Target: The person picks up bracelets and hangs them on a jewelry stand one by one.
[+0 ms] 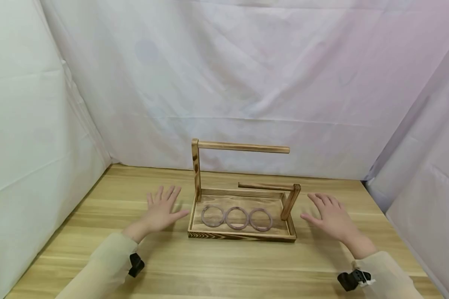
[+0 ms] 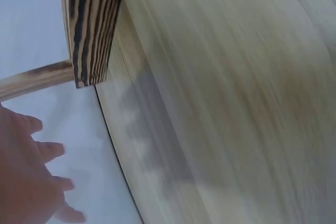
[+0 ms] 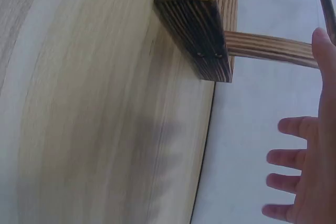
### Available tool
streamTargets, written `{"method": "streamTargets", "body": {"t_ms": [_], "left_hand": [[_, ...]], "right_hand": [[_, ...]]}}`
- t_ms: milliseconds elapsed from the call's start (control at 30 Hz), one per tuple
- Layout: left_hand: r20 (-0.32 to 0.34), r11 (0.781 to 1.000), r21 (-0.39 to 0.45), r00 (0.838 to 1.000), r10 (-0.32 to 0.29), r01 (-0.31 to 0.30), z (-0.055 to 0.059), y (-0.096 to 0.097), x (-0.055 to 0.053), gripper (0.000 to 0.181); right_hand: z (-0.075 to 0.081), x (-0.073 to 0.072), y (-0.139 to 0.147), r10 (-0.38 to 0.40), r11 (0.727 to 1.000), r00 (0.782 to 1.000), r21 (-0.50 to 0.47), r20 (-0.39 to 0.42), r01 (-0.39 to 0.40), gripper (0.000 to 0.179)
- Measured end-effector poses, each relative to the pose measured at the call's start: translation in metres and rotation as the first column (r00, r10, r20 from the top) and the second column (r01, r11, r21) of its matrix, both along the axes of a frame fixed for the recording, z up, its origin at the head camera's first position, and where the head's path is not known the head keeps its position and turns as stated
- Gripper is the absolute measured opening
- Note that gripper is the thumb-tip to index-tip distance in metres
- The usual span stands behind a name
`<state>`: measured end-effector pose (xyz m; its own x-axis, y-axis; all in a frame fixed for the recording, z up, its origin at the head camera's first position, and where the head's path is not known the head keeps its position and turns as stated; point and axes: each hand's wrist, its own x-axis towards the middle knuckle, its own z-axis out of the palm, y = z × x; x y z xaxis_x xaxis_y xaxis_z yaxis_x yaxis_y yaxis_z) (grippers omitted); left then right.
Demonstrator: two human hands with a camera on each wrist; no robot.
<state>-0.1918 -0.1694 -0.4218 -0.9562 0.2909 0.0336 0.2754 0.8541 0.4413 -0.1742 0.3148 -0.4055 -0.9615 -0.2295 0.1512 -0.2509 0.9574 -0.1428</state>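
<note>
Between my two hands stands a scorched-wood tray with a post at each end. Three pale purple bangles lie in a row on its floor. From the tall left post a wooden bar runs to the right, and a lower, shorter bar runs left from the right post. My left hand is just left of the tray, fingers spread and holding nothing. On the other side my right hand is held beside the right post, its fingers apart and nothing in its grasp.
The tray rests on a light wood-grain table. White cloth hangs behind the table and along both sides. A black wrist camera is strapped at the left cuff, another black camera at the right.
</note>
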Motion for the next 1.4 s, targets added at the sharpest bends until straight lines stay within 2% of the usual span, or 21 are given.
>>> {"method": "streamTargets", "body": {"t_ms": [133,267,433,533,633,767,933,1100,1233,1400], "left_hand": [[0.099,0.996,0.089,0.995,0.012,-0.021,0.0,0.005,-0.002,0.085],[0.213,0.973,0.224,0.977,0.009,-0.058,-0.001,0.008,-0.004,0.086],[0.34,0.911,0.384,0.94,0.014,-0.152,-0.003,0.01,-0.009,0.08],[0.407,0.873,0.439,0.913,0.017,-0.212,-0.004,0.012,-0.01,0.075],[0.46,0.847,0.468,0.888,0.011,-0.253,-0.007,0.013,-0.011,0.072],[0.49,0.833,0.483,0.872,0.0,-0.271,-0.011,0.016,-0.01,0.068],[0.512,0.803,0.521,0.859,-0.022,-0.289,-0.016,0.02,-0.009,0.062],[0.514,0.773,0.567,0.855,-0.063,-0.284,-0.021,0.022,-0.008,0.059],[0.506,0.765,0.592,0.856,-0.107,-0.255,-0.022,0.022,-0.007,0.06],[0.517,0.745,0.619,0.844,-0.146,-0.25,-0.025,0.024,-0.008,0.059]], "right_hand": [[0.006,0.001,-0.006,-0.004,0.999,0.999,-0.05,0.033,0.006,0.069],[0.009,0.003,-0.012,-0.005,0.996,0.997,-0.083,0.08,0.012,0.065],[0.012,0.006,-0.021,0.002,0.995,0.994,-0.097,0.109,0.008,0.062],[0.012,0.008,-0.026,0.009,0.995,0.995,-0.098,0.1,0.001,0.06],[0.012,0.01,-0.031,0.021,0.995,0.997,-0.099,0.08,-0.013,0.058],[0.013,0.012,-0.036,0.043,0.994,0.996,-0.102,0.079,-0.035,0.058],[0.014,0.013,-0.043,0.075,0.993,0.993,-0.095,0.086,-0.067,0.058],[0.015,0.014,-0.051,0.114,0.99,0.992,-0.086,0.062,-0.109,0.052],[0.014,0.014,-0.056,0.139,0.986,0.989,-0.097,0.056,-0.134,0.053],[0.012,0.013,-0.063,0.174,0.979,0.983,-0.115,0.052,-0.167,0.054]]}}
